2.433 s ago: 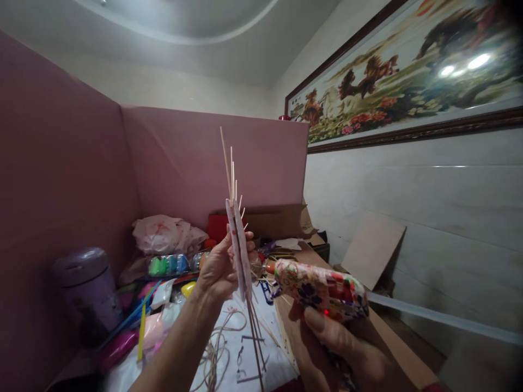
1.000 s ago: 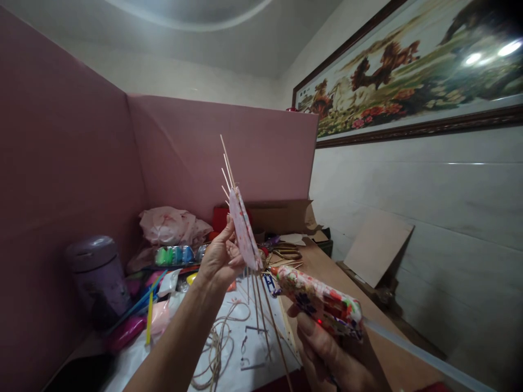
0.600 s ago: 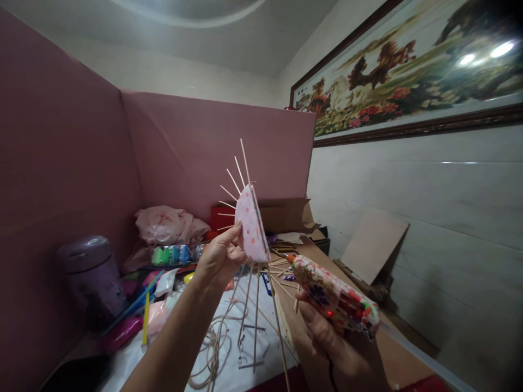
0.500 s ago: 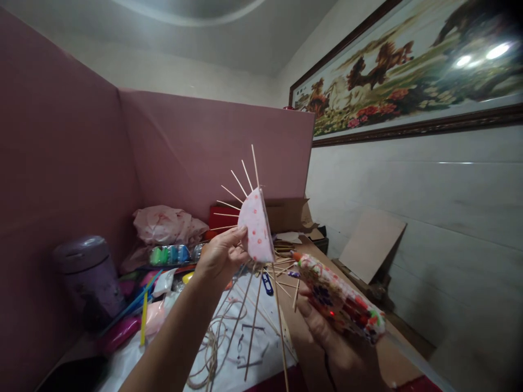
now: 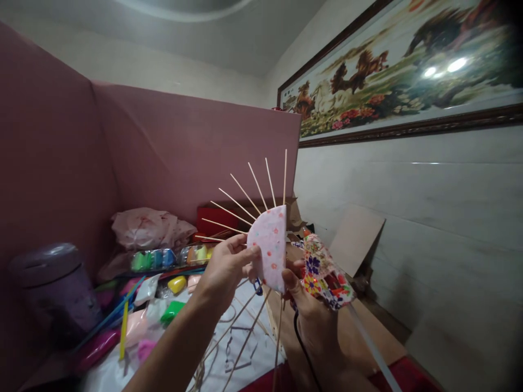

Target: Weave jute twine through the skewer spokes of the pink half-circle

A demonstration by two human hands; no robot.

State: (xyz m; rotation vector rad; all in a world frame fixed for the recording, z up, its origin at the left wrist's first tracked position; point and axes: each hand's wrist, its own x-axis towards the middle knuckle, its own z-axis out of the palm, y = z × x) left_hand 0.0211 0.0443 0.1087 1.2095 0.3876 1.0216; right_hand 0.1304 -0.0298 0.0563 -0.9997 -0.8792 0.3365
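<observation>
My left hand [image 5: 231, 264] pinches a half-round, pink-spotted white piece [image 5: 269, 245] by its curved left edge. Thin wooden sticks [image 5: 241, 193] fan out from the curve, and several longer ones [image 5: 247, 340] hang below it. In my right hand [image 5: 312, 318] is a flower-patterned glue gun [image 5: 322, 272], its orange nozzle pointing up and left. A translucent glue stick [image 5: 373, 345] sticks out of its rear, and a black cord [image 5: 300, 337] runs down. My right thumb rests against the lower right edge of the half-round piece.
Coloured clay packs [image 5: 153, 260], a yellow stick [image 5: 123, 332] and a lidded lilac container [image 5: 55, 294] stand on the left. A crumpled pink bag [image 5: 151, 228] lies by the pink partition [image 5: 196, 141]. Brown cardboard [image 5: 368, 332] lies at right, below the tiled wall.
The half-round piece has turned its flat face towards me and moved slightly right and down. My right hand has come in to its edge, and the glue gun has tilted and shifted left.
</observation>
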